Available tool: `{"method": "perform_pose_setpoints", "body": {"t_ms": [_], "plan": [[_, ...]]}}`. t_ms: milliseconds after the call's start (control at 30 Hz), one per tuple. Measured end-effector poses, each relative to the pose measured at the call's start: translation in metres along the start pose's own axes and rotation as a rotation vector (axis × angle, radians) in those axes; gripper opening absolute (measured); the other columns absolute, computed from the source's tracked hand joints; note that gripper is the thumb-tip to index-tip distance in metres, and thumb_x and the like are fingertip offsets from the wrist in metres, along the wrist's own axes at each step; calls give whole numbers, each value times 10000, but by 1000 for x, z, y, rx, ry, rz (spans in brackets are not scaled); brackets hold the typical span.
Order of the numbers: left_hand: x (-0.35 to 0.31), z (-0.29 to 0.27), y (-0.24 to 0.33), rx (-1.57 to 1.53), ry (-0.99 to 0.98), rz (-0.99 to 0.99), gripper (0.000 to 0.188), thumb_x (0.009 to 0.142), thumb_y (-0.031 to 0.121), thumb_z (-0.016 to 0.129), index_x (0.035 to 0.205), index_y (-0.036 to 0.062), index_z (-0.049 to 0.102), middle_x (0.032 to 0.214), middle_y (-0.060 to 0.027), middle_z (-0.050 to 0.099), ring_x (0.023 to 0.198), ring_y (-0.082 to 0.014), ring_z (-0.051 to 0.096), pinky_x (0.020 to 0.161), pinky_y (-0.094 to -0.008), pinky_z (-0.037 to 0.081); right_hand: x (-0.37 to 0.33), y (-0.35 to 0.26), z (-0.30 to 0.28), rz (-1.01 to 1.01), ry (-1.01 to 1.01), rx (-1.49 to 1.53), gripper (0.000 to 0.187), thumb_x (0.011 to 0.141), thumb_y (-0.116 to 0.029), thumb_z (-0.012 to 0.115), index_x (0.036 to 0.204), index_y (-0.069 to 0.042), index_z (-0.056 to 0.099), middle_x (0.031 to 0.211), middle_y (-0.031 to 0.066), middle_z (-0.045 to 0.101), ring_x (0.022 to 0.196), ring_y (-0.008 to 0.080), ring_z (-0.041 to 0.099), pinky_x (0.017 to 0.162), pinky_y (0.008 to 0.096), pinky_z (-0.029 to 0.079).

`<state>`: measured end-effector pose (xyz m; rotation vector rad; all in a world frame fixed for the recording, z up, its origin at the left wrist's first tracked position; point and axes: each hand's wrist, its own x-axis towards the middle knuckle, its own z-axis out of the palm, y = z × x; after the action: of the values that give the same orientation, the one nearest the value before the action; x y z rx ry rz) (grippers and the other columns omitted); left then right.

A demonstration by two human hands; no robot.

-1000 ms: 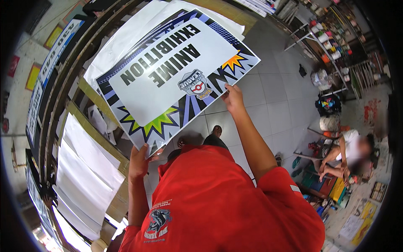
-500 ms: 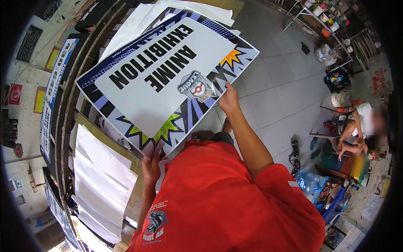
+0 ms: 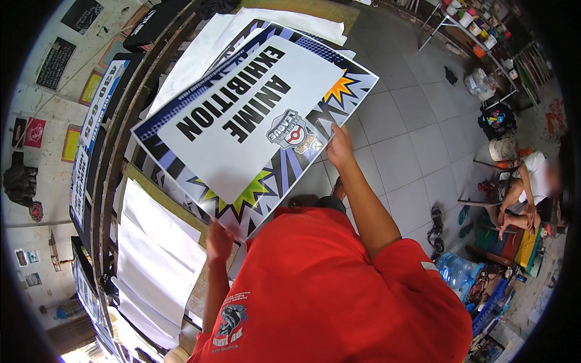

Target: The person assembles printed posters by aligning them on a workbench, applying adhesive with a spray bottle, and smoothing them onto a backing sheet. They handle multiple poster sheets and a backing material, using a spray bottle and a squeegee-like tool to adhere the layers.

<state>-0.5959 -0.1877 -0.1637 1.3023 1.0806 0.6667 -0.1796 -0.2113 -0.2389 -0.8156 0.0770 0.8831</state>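
A large printed signboard lies slanted in front of me, with a pale centre, bold black lettering, a purple and black border and green and orange starbursts. My right hand grips its right long edge, thumb on the face and the other fingers mostly hidden underneath. At the near corner is my left hand, blurred, at the board's edge; its fingers are too smeared to read. Under the far part of the board are similar printed sheets and white paper on a worktable.
White sheets cover the near worktable beside a wooden rack. On the right, a person sits near a water jug and sandals. A cluttered shelf stands beyond the tiled floor.
The signboard has shifted slightly right and down in the picture, along with the whole scene. My left hand's thumb, earlier on the board's near corner, now shows as a blur at the edge.
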Motion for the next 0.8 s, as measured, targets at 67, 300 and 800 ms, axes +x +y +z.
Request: {"method": "perform_pose_setpoints", "body": {"t_ms": [67, 300, 800], "plan": [[33, -8, 18, -462, 143, -302, 221, 998, 351, 538, 971, 135, 575, 717, 41, 522, 588, -74, 478, 546, -226, 383, 3, -1, -7, -13, -36, -58, 294, 1028, -97, 417, 1314, -40, 452, 1229, 120, 594, 1124, 251, 616, 965, 403, 515], [136, -39, 42, -322, 338, -230, 305, 965, 113, 587, 1252, 12, 567, 973, -68, 664, 899, -172, 643, 812, -314, 502, 1, -4, -8, 82, -36, -17, 282, 1025, -97, 433, 1301, -73, 484, 1254, 82, 604, 1155, 236, 604, 989, 420, 500], [92, -7, 147, -243, 485, 577, 224, 969, 24, 557, 1181, 11, 629, 1115, -88, 692, 985, -150, 635, 901, -287, 476, -34, -16, 17, 80, -72, 44, 271, 1034, -119, 438, 1304, -104, 460, 1249, 56, 585, 1142, 222, 601, 968, 439, 500]]}}
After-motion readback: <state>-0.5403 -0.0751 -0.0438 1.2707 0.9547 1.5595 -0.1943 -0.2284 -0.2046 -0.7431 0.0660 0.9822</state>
